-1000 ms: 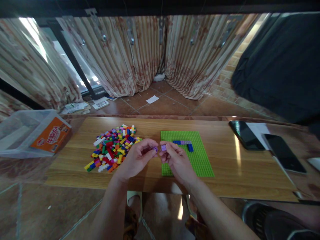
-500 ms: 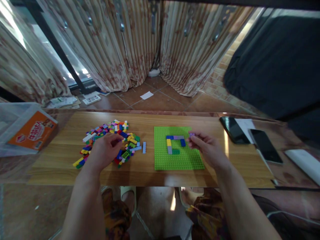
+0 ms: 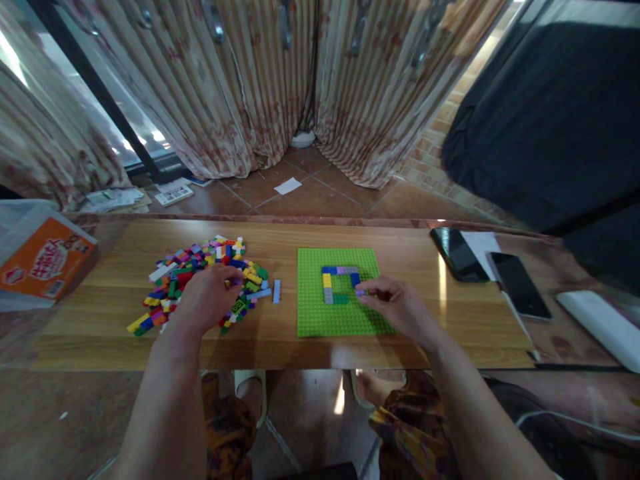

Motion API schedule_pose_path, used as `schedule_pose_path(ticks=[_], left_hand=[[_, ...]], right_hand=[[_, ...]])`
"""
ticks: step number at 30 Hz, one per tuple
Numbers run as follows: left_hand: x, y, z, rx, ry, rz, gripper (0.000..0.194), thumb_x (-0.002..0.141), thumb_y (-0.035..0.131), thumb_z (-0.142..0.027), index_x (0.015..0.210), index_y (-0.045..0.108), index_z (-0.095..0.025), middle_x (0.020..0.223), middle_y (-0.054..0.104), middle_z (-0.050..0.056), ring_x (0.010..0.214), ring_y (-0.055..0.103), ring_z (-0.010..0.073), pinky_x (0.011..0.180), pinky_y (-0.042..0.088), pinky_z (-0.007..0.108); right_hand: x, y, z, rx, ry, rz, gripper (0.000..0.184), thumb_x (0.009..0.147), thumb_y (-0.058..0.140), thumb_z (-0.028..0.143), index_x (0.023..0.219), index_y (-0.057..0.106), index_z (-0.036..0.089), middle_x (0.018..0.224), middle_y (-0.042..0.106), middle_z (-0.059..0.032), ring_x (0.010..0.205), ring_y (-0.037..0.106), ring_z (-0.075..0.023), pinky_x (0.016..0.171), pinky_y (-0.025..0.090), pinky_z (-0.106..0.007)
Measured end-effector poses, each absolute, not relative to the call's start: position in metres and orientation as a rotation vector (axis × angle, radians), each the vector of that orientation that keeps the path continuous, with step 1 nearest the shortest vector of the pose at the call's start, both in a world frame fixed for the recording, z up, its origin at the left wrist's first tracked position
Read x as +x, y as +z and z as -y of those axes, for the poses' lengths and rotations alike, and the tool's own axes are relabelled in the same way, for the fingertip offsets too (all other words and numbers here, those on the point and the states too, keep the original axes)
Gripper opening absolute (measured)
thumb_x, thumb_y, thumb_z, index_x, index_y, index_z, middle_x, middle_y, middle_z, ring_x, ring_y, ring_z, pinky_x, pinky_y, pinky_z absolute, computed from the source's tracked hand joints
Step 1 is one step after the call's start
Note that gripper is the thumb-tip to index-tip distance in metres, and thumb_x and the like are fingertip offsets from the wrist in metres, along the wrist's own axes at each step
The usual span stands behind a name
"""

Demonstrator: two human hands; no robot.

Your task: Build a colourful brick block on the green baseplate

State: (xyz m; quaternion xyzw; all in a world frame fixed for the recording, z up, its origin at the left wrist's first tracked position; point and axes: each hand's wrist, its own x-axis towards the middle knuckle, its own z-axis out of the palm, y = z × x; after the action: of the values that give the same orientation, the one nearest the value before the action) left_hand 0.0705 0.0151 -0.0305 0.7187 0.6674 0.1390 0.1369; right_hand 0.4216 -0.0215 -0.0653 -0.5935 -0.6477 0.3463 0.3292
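Daylight enters by the window [image 3: 145, 130] at upper left; a bright glare streaks the worktop [image 3: 280, 340] at right; wide-angle distortion stretches the frame's edges.

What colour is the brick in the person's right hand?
The brick in the right hand is purple, seen best in the head view.

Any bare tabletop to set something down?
Tabletop between the green baseplate and the phones, beyond the right hand; also left of the brick pile. Crowded: the brick pile, under the left hand, and the green baseplate's right edge.
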Motion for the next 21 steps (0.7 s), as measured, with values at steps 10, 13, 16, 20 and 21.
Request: schedule_pose_path(ticks=[10,13,16,20,21], left_hand=[[0.076,-0.025,-0.017,2.049,0.295,-2.001,0.038,0.074,0.052,-0.03,0.104,0.072,-0.018,0.078,0.072,0.007,0.071,0.066,0.0255,0.069,0.048,0.032],[0.08,-0.022,-0.016,2.054,0.367,-1.999,0.037,0.077,0.052,-0.029,0.105,0.071,-0.017,0.084,0.072,0.007,0.074,0.066,0.0245,0.072,0.049,0.032],[0.094,-0.021,-0.015,2.091,0.54,-1.942,0.032,0.08,0.051,-0.029,0.104,0.07,-0.018,0.095,0.072,0.007,0.079,0.066,0.0229,0.078,0.05,0.032],[0.136,-0.03,-0.007,2.152,0.757,-1.673,0.024,0.086,0.049,-0.024,0.098,0.068,-0.017,0.095,0.07,0.007,0.085,0.064,0.0205,0.082,0.05,0.032],[0.149,-0.034,-0.003,2.16,0.761,-1.588,0.024,0.087,0.048,-0.023,0.099,0.068,-0.017,0.096,0.069,0.007,0.085,0.064,0.0199,0.082,0.05,0.032]], right_hand=[[0.409,-0.063,0.025,-1.6,0.884,1.81,0.017,0.083,0.061,0.029,0.092,0.076,0.026,0.087,0.076,-0.001,0.079,0.069,-0.0193,0.077,0.052,-0.035],[0.408,-0.063,0.024,-1.599,0.826,1.858,0.017,0.084,0.061,0.028,0.091,0.076,0.027,0.092,0.076,-0.0008,0.084,0.069,-0.0204,0.082,0.052,-0.037],[0.407,-0.065,0.023,-1.597,0.798,1.88,0.018,0.085,0.06,0.028,0.091,0.077,0.028,0.094,0.076,-0.0017,0.086,0.069,-0.021,0.084,0.051,-0.037],[0.405,-0.067,0.023,-1.627,0.789,1.866,0.019,0.086,0.059,0.028,0.093,0.076,0.025,0.095,0.076,-0.0038,0.087,0.069,-0.022,0.083,0.051,-0.038],[0.405,-0.067,0.023,-1.639,0.784,1.853,0.018,0.086,0.06,0.028,0.093,0.076,0.025,0.094,0.076,-0.0039,0.086,0.069,-0.022,0.083,0.051,-0.038]])
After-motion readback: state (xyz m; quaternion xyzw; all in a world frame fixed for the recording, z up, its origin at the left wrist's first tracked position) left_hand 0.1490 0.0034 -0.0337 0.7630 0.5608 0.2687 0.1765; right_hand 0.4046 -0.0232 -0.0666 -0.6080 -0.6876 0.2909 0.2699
